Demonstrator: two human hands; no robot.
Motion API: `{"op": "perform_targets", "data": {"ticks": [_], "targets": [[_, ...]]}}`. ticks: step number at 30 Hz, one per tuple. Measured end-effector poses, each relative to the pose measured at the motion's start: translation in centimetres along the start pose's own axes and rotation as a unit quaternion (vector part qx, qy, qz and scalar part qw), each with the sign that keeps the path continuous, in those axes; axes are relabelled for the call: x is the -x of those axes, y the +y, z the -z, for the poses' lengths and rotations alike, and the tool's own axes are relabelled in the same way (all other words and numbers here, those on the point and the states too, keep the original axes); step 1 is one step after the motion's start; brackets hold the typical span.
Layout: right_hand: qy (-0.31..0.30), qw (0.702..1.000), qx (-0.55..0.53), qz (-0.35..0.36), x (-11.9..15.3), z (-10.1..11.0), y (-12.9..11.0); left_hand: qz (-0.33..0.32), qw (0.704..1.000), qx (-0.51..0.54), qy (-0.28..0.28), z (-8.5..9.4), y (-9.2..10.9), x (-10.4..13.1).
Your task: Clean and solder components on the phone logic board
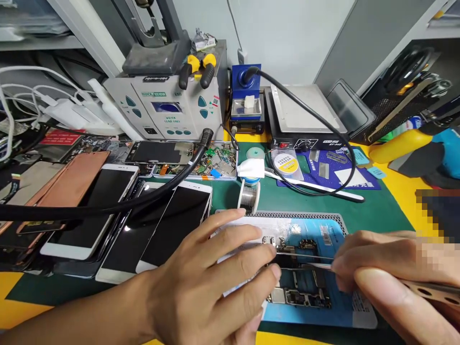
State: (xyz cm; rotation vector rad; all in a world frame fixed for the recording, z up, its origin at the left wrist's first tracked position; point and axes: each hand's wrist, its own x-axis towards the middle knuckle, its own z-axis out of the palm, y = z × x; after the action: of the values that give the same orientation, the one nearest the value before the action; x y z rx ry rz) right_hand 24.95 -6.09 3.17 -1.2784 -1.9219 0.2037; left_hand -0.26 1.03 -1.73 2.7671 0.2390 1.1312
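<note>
A phone circuit board lies on a blue and white sheet near the front of the bench. My left hand rests over the sheet's left part, fingers spread, their tips at the board's left edge; its thumb is mostly hidden. At the right, my right hand is closed round metal tweezers. Their two thin tips reach left across the board's middle, close to my left fingertips. Whether the tips grip anything is too small to tell.
Several phones lie at the left under a thick black hose. Behind them stands a grey hot-air station. A solder spool, a white brush, a blue iron holder and a heating plate sit beyond the board.
</note>
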Motion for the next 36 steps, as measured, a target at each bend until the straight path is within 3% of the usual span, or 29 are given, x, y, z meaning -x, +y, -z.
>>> {"op": "perform_targets", "data": {"ticks": [4,27,33,36], "targets": [[-0.058,0.998,-0.009,-0.019,0.2,-0.4,0.0,0.002,1.000,-0.003,-0.026,0.2,0.2,0.1],[-0.032,0.997,-0.050,-0.046,0.3,-1.4,-0.3,-0.001,0.999,-0.020,-0.039,0.3,0.3,0.1],[-0.032,0.997,-0.059,-0.046,0.4,-1.0,-0.5,0.078,0.995,-0.008,-0.054,0.5,1.5,-0.2],[-0.023,0.998,-0.027,-0.044,0.6,-0.6,-0.5,0.063,0.997,-0.007,-0.048,0.5,1.5,-0.3]]}}
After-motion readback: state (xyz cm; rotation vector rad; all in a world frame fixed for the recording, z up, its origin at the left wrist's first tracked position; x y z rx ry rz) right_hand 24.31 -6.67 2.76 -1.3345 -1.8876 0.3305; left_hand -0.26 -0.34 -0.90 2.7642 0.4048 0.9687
